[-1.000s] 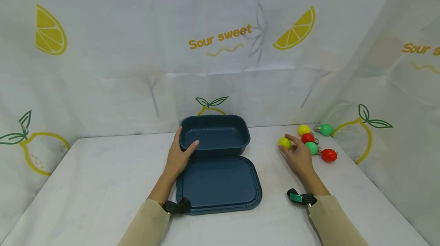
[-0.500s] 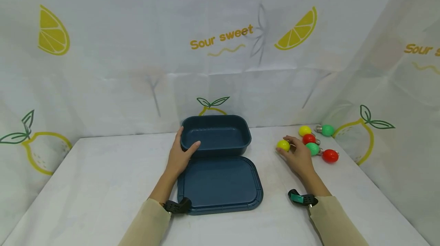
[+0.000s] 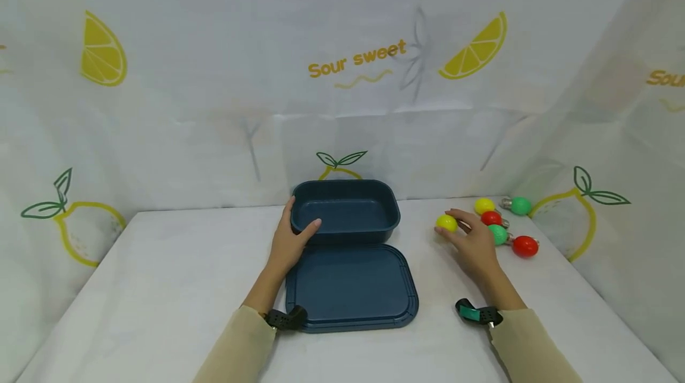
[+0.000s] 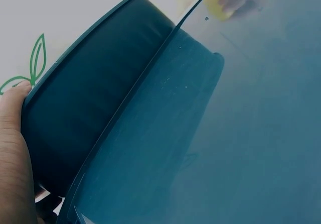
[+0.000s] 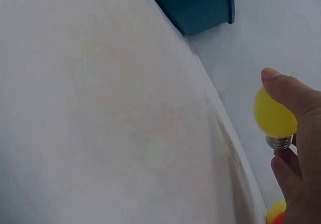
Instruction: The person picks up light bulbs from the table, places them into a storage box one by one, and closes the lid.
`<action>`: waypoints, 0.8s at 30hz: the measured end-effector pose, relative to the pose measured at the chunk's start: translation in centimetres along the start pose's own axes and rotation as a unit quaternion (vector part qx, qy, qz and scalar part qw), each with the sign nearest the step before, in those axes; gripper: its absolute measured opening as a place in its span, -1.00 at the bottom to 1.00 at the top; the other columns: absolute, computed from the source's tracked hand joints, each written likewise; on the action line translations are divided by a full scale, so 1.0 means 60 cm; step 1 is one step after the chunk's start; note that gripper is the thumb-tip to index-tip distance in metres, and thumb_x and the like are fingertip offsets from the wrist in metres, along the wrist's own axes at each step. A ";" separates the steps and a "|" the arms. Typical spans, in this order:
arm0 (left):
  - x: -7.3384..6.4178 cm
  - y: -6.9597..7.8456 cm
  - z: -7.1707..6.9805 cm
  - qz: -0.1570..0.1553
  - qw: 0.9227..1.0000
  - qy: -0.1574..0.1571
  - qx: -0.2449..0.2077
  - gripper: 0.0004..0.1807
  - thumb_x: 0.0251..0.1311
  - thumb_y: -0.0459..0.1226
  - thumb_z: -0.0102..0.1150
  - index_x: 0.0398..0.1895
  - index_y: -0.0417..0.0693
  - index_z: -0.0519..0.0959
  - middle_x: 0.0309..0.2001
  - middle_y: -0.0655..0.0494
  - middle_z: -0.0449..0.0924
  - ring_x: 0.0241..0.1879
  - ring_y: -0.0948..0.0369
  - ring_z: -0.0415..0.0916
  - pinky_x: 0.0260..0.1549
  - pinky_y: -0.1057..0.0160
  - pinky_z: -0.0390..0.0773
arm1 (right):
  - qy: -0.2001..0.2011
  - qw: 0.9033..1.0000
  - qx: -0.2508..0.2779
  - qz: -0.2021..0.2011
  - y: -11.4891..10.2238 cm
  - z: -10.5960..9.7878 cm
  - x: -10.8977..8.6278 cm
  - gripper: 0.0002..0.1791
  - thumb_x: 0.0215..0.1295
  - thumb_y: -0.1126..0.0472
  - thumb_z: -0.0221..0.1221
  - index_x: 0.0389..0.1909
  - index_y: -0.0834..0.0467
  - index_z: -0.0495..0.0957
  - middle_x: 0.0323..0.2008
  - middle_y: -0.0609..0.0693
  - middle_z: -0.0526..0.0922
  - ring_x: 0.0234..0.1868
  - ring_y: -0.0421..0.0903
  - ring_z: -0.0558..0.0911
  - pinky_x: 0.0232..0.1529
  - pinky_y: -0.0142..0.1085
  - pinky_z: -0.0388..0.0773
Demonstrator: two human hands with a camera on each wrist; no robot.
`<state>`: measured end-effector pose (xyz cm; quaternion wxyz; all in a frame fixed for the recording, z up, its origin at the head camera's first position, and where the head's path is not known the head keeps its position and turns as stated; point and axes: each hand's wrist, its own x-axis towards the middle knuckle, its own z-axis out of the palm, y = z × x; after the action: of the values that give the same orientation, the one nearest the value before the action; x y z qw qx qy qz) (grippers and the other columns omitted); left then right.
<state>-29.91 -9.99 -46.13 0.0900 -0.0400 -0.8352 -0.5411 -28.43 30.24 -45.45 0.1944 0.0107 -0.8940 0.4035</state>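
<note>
My left hand (image 3: 287, 244) grips the left end of a dark blue plastic box (image 3: 348, 231), thumb along the front rim and fingers behind the side. In the left wrist view the thumb lies at the rim of the box (image 4: 95, 83). My right hand (image 3: 476, 246) pinches a yellow light bulb (image 3: 446, 223) to the right of the box. The right wrist view shows the thumb on the yellow globe (image 5: 273, 116) and the other fingers near its silver screw base (image 5: 279, 142). The inside of the box shows bare dark blue.
A matching flat lid (image 3: 353, 288) lies on the white table (image 3: 187, 288) in front of the box. Beyond my right hand are another yellow bulb (image 3: 484, 205), red bulbs (image 3: 525, 246) and green bulbs (image 3: 520, 206). A lemon-print curtain (image 3: 214, 103) hangs behind.
The head view has turned slightly, so everything sits further right in it. My right hand keeps its pinch on the yellow light bulb; my left hand stays on the box.
</note>
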 end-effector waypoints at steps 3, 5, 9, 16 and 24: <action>0.001 -0.002 -0.001 0.001 1.000 0.005 -0.002 0.05 0.22 0.23 0.25 0.65 0.26 -0.09 0.65 0.04 -0.04 0.62 -0.07 -0.05 0.50 -0.30 0.06 | 0.011 0.999 0.004 -0.043 -0.016 0.007 0.010 -0.43 0.23 0.10 0.43 0.21 0.25 0.56 0.26 0.24 0.57 0.34 0.22 0.50 0.30 0.17 0.46; 0.001 -0.003 -0.001 -0.001 1.000 0.007 -0.001 0.05 0.21 0.24 0.25 0.65 0.30 -0.09 0.64 0.05 -0.03 0.62 -0.06 -0.04 0.50 -0.29 0.07 | 0.013 0.998 0.011 -0.064 -0.032 0.014 0.017 -0.45 0.21 0.15 0.44 0.18 0.26 0.58 0.24 0.25 0.59 0.33 0.21 0.49 0.30 0.17 0.46; 0.001 -0.004 -0.001 -0.001 1.000 0.011 -0.003 0.05 0.20 0.24 0.25 0.64 0.32 -0.09 0.64 0.06 -0.03 0.62 -0.05 -0.04 0.51 -0.28 0.07 | 0.008 0.996 0.030 -0.086 -0.070 0.027 0.030 -0.47 0.21 0.15 0.44 0.17 0.25 0.58 0.26 0.24 0.57 0.35 0.20 0.47 0.31 0.16 0.46; 0.001 -0.002 0.001 0.000 1.000 0.007 -0.002 0.04 0.21 0.24 0.25 0.64 0.35 -0.09 0.65 0.09 -0.04 0.62 -0.05 -0.04 0.50 -0.29 0.08 | 0.010 0.986 0.076 -0.146 -0.130 0.048 0.053 -0.50 0.16 0.24 0.46 0.12 0.27 0.62 0.23 0.23 0.60 0.32 0.15 0.53 0.27 0.05 0.49; -0.001 -0.002 0.001 0.002 1.000 0.010 -0.006 0.05 0.19 0.23 0.27 0.64 0.32 -0.07 0.64 0.07 -0.02 0.62 -0.05 -0.03 0.50 -0.30 0.08 | -0.010 0.979 0.124 -0.162 -0.185 0.078 0.072 -0.50 0.16 0.28 0.45 0.12 0.31 0.61 0.23 0.30 0.58 0.36 0.18 0.49 0.32 0.07 0.49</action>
<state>-29.90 -10.00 -46.24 0.0995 -0.0371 -0.8310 -0.5460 -32.08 19.96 -38.76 0.2456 0.1832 -0.8251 0.4746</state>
